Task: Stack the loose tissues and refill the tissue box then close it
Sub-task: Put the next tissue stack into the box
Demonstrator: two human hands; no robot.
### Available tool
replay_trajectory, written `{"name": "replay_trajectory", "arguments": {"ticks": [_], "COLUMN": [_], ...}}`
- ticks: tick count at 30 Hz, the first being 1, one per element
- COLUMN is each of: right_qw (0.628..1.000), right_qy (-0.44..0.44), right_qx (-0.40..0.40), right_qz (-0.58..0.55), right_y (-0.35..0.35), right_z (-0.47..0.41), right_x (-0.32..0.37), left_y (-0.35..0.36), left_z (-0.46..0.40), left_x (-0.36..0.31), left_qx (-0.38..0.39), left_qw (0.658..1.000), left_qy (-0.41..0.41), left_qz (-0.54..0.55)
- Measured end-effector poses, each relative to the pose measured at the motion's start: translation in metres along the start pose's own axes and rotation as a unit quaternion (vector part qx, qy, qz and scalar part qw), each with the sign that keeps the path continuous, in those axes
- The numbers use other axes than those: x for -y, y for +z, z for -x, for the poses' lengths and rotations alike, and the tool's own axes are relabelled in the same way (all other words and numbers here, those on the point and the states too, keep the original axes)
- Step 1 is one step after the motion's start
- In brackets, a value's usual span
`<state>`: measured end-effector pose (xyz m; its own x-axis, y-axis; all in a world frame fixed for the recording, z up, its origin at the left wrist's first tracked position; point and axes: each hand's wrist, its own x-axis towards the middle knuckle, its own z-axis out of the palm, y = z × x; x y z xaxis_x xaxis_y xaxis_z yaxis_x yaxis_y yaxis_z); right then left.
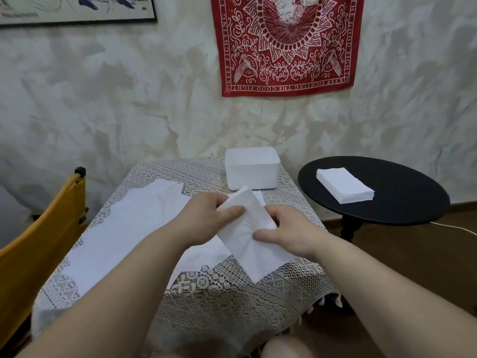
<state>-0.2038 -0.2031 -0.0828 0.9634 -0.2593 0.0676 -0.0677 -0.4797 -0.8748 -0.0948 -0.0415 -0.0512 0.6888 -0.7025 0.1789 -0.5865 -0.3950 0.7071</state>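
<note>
So tissue (245, 228) is pinched at both ends, left hand (209, 213) on far end, right hand (286, 233) on near, long axis diagonal; box (251, 167) straight beyond grip, stack (344, 188) far right.

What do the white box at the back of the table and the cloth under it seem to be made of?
The white box looks like matte plastic: smooth walls, rounded corners, no shine or print, though coated card cannot be ruled out. The tablecloth looks like cream crocheted or lace cotton: an open pattern of holes and small tassels along its hanging edge.
</note>
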Motion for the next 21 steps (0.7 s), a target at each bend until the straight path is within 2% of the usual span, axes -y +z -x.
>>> {"name": "replay_trajectory", "arguments": {"ticks": [1,3,5,6,9,12,17,21], "right_qw": [1.0,0.992,0.965,0.945,0.901,0.898,0.889,0.926], "right_qy": [0.004,0.035,0.086,0.103,0.116,0.127,0.121,0.094], "right_qx": [-0.012,-0.045,-0.058,-0.052,-0.027,-0.02,-0.053,-0.108], "right_qz": [-0.022,-0.112,-0.242,-0.307,-0.417,-0.421,-0.439,-0.35], "right_y": [-0.001,-0.005,-0.008,-0.009,-0.006,0.0,-0.001,-0.005], "right_z": [-0.001,-0.002,0.0,0.001,0.004,0.003,-0.005,-0.011], "right_x": [0.0,-0.002,-0.003,-0.003,-0.002,0.002,0.0,-0.002], "left_y": [0.0,0.001,0.003,0.005,0.014,0.024,0.029,0.035], "left_z": [0.001,0.004,0.008,0.01,0.013,0.012,0.008,-0.005], "left_x": [0.002,0.007,0.012,0.015,0.019,0.017,0.014,0.018], "left_qx": [-0.007,-0.049,-0.096,-0.117,-0.147,-0.153,-0.158,-0.158], "left_qw": [1.0,0.987,0.941,0.92,0.884,0.871,0.874,0.872], "left_qy": [-0.005,-0.048,-0.11,-0.132,-0.163,-0.165,-0.152,-0.16], "left_qz": [0.008,0.144,0.304,0.351,0.413,0.436,0.434,0.435]}}
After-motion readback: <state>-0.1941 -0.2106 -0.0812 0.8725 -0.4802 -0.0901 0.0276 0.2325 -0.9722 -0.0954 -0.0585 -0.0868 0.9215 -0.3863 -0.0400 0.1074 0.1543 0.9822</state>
